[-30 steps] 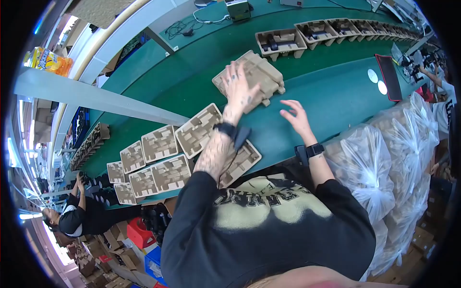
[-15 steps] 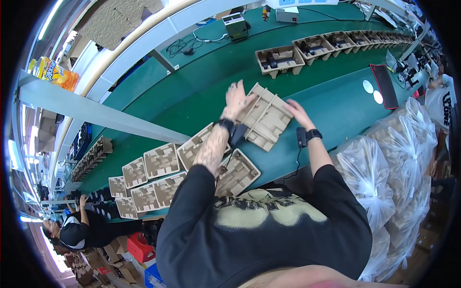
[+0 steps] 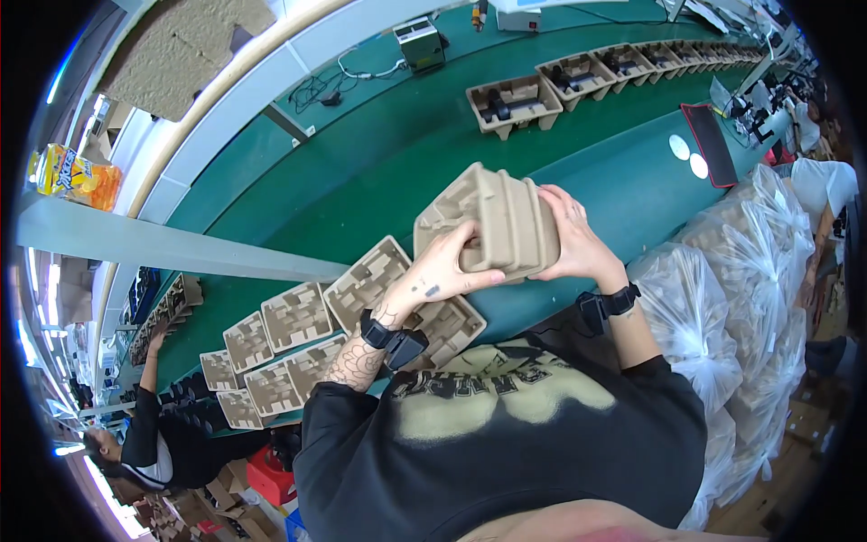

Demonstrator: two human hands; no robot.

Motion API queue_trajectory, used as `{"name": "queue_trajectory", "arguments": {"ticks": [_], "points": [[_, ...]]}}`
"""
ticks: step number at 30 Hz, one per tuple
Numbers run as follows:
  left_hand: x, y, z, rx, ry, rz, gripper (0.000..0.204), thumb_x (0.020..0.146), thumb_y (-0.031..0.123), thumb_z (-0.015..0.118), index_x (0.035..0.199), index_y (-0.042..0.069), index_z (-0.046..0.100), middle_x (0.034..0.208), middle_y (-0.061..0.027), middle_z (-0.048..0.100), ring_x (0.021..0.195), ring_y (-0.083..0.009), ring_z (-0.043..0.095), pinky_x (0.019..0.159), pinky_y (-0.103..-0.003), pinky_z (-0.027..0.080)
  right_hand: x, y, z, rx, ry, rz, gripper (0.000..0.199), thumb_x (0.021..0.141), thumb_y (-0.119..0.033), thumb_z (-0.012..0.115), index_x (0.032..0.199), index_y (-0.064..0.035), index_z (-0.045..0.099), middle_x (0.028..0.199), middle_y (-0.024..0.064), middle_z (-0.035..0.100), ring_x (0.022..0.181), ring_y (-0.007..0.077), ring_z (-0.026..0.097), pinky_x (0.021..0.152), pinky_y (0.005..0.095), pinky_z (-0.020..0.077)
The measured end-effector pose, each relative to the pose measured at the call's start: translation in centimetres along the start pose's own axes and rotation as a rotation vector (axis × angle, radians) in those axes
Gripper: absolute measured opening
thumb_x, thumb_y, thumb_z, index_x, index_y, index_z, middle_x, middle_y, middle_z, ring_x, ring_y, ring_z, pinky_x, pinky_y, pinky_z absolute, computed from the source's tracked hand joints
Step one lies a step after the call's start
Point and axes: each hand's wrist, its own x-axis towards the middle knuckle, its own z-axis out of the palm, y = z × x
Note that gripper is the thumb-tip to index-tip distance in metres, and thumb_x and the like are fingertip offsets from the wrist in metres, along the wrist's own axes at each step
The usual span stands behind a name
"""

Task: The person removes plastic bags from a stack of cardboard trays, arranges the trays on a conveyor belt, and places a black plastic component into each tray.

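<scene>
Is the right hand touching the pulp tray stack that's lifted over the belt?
Touching. The head view shows the right hand pressed flat against the pulp tray stack, fingers on its side, while the left hand grips the opposite edge.

Bright, even overhead light — sharp centre, strong fisheye rim bending

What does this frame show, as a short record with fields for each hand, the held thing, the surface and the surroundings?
left hand: grips the left side of the tray stack
right hand: grips its right side
tray stack: tan moulded pulp, lifted above the belt
belt: green, long
empty trays: lying flat in rows at the left
loaded trays: in a row farther along
bags: clear plastic, piled at the right
</scene>
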Motion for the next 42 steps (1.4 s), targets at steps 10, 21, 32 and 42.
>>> {"name": "queue_trajectory", "arguments": {"ticks": [10, 21, 32, 42], "points": [[-1.3, -1.9, 2.1, -0.546, 0.35, -0.261, 0.026, 0.086, 0.014, 0.064, 0.107, -0.002, 0.059, 0.101, -0.013, 0.067, 0.092, -0.0195, 0.064, 0.083, -0.032, 0.05, -3.2, -4.0, 0.5, -0.404, 0.123, -0.165, 0.112, 0.045, -0.031, 0.083, 0.14, -0.006, 0.029, 0.138, 0.0236, 0.028, 0.127, 0.0427, 0.029, 0.106, 0.0529, 0.024], [-0.4, -1.5, 1.2, -0.472, 0.398, -0.356, 0.021, 0.083, 0.012, 0.067, 0.099, -0.001, 0.06, 0.079, -0.009, 0.067, 0.071, -0.0114, 0.061, 0.064, -0.026, 0.048, -7.2, -3.4, -0.4, -0.363, 0.198, -0.074, 0.108, 0.044, -0.028, 0.083, 0.138, -0.0088, 0.034, 0.138, 0.0226, 0.03, 0.126, 0.0427, 0.03, 0.106, 0.0519, 0.0258], [1.4, -1.1, 2.0, -0.654, 0.489, -0.258, 0.013, 0.089, 0.011, 0.062, 0.096, 0.0, 0.059, 0.082, -0.0048, 0.067, 0.073, -0.0075, 0.059, 0.065, -0.022, 0.047, -11.7, -2.8, 1.5, -0.278, 0.358, 0.169, 0.109, 0.044, -0.027, 0.082, 0.138, -0.0081, 0.033, 0.138, 0.0212, 0.031, 0.128, 0.0426, 0.028, 0.107, 0.0513, 0.0267], [3.5, 0.7, -0.9, -0.697, 0.846, 0.051, 0.015, 0.089, 0.013, 0.063, 0.094, 0.001, 0.056, 0.08, -0.0032, 0.063, 0.068, -0.0061, 0.054, 0.06, -0.022, 0.044, -13.3, -2.8, 1.5, -0.491, 0.276, 0.206, 0.11, 0.043, -0.029, 0.082, 0.138, -0.0061, 0.032, 0.139, 0.0216, 0.03, 0.129, 0.0413, 0.028, 0.108, 0.0513, 0.0249]]}}
